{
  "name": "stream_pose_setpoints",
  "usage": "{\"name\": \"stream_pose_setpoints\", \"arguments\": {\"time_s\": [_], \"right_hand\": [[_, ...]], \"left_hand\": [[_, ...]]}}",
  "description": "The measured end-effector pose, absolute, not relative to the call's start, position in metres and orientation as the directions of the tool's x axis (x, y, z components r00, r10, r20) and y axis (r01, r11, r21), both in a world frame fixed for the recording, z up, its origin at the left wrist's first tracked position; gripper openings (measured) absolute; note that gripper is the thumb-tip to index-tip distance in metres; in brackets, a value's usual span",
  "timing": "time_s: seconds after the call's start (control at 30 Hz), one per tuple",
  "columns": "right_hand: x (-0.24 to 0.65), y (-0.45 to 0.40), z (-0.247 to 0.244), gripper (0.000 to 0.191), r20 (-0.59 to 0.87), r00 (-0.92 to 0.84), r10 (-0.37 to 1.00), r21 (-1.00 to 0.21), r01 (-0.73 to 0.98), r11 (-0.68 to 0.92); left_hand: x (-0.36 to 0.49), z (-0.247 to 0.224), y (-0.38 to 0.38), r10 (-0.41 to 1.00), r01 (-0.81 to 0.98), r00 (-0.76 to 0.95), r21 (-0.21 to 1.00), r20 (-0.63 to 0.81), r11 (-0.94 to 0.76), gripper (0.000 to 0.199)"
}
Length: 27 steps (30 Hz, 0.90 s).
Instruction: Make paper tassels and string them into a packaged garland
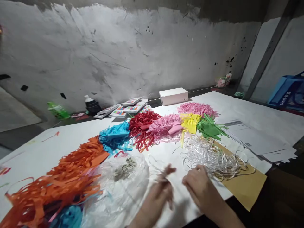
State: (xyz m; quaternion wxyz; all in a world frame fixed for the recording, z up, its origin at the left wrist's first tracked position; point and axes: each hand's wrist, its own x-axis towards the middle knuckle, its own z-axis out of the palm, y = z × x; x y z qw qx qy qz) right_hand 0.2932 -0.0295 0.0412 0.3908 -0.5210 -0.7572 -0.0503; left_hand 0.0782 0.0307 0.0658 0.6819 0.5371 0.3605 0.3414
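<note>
My left hand (161, 190) is blurred, with its fingers partly bent and some apart. A loop of thin white string (152, 162) runs to its fingers, over the white sheet. Close by on the right, my right hand (199, 186) has its fingers curled together, and what they hold, if anything, is hidden. It is beside a tangled heap of shiny white string (209, 155), part of which lies on a brown paper sheet (248, 186). Left of my left hand is a clear plastic bag (114, 199) with a greyish crumpled clump (125, 168) on or in it.
Shredded paper bunches form an arc: orange (76, 161), blue (115, 134), red (143, 123), pink (167, 126), yellow (190, 122) and green (210, 127). Behind them are patterned boxes (134, 107) and a white box (174, 96). Printed sheets (258, 137) lie right.
</note>
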Motion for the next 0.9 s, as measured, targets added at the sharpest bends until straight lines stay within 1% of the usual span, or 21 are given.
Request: {"name": "stream_pose_setpoints", "arguments": {"time_s": [0.03,0.07,0.1,0.13,0.17,0.23,0.27,0.33,0.37,0.4,0.47,0.5,0.53,0.57,0.6,0.67,0.73,0.77,0.8,0.87,0.9], "right_hand": [[0.283,-0.030,0.045,0.025,0.637,-0.184,0.748,-0.335,0.808,0.484],[0.279,-0.030,0.048,0.023,0.628,-0.208,0.750,-0.345,0.789,0.508],[0.283,-0.031,0.049,0.021,0.620,-0.219,0.754,-0.357,0.776,0.520],[0.293,-0.033,0.049,0.020,0.611,-0.211,0.763,-0.375,0.772,0.513],[0.308,-0.034,0.048,0.019,0.606,-0.186,0.773,-0.391,0.777,0.494],[0.336,-0.035,0.043,0.018,0.618,-0.124,0.776,-0.405,0.796,0.450],[0.344,-0.034,0.040,0.017,0.626,-0.097,0.774,-0.408,0.805,0.431],[0.339,-0.031,0.038,0.016,0.629,-0.082,0.773,-0.411,0.809,0.421],[0.326,-0.029,0.039,0.017,0.625,-0.101,0.774,-0.411,0.800,0.436],[0.311,-0.028,0.042,0.020,0.614,-0.144,0.776,-0.411,0.782,0.470],[0.283,-0.026,0.049,0.022,0.587,-0.249,0.770,-0.414,0.725,0.550],[0.277,-0.027,0.053,0.022,0.575,-0.277,0.770,-0.424,0.704,0.570],[0.278,-0.028,0.055,0.022,0.561,-0.278,0.780,-0.441,0.697,0.566],[0.286,-0.029,0.056,0.022,0.551,-0.256,0.794,-0.459,0.702,0.544],[0.298,-0.030,0.056,0.022,0.544,-0.213,0.812,-0.476,0.718,0.508],[0.327,-0.033,0.051,0.022,0.547,-0.116,0.829,-0.496,0.753,0.432],[0.340,-0.034,0.045,0.020,0.561,-0.055,0.826,-0.498,0.775,0.389],[0.337,-0.034,0.044,0.019,0.564,-0.050,0.824,-0.495,0.778,0.387],[0.328,-0.034,0.044,0.019,0.566,-0.068,0.822,-0.490,0.774,0.401],[0.299,-0.034,0.046,0.019,0.547,-0.165,0.821,-0.481,0.741,0.469],[0.285,-0.034,0.048,0.019,0.538,-0.224,0.813,-0.478,0.713,0.513]], "left_hand": [[0.085,0.062,0.026,0.797,-0.014,0.596,0.991,-0.099,0.134,0.041],[0.087,0.059,0.025,0.770,0.014,0.635,0.998,-0.060,0.067,0.035],[0.083,0.057,0.028,0.779,0.020,0.625,0.999,-0.038,0.032,0.034],[0.074,0.057,0.033,0.811,0.017,0.583,0.999,-0.045,0.043,0.037],[0.061,0.058,0.040,0.849,0.010,0.521,0.995,-0.092,0.102,0.040],[0.038,0.065,0.052,0.908,-0.079,0.359,0.963,-0.215,0.259,0.042],[0.033,0.069,0.054,0.927,-0.139,0.292,0.949,-0.234,0.283,0.042],[0.039,0.076,0.047,0.948,-0.188,0.253,0.951,-0.194,0.245,0.044],[0.049,0.078,0.039,0.933,-0.146,0.324,0.966,-0.156,0.212,0.046],[0.061,0.080,0.031,0.888,-0.080,0.445,0.982,-0.118,0.171,0.046],[0.080,0.080,0.019,0.791,0.044,0.611,0.999,-0.024,-0.003,0.034],[0.083,0.079,0.017,0.767,0.082,0.642,0.994,-0.002,-0.066,0.025],[0.080,0.078,0.020,0.772,0.110,0.636,0.990,-0.001,-0.089,0.021],[0.072,0.077,0.025,0.801,0.120,0.598,0.991,-0.027,-0.056,0.024],[0.059,0.076,0.032,0.844,0.109,0.531,0.994,-0.078,0.023,0.031],[0.034,0.075,0.045,0.905,-0.016,0.372,0.973,-0.207,0.229,0.041],[0.024,0.074,0.049,0.942,-0.145,0.239,0.950,-0.236,0.275,0.045],[0.027,0.074,0.046,0.948,-0.156,0.230,0.954,-0.219,0.258,0.046],[0.035,0.074,0.040,0.947,-0.129,0.264,0.966,-0.185,0.225,0.047],[0.058,0.075,0.025,0.859,0.007,0.492,0.987,-0.143,0.160,0.051],[0.068,0.076,0.019,0.801,0.060,0.587,0.993,-0.116,0.099,0.045]]}}
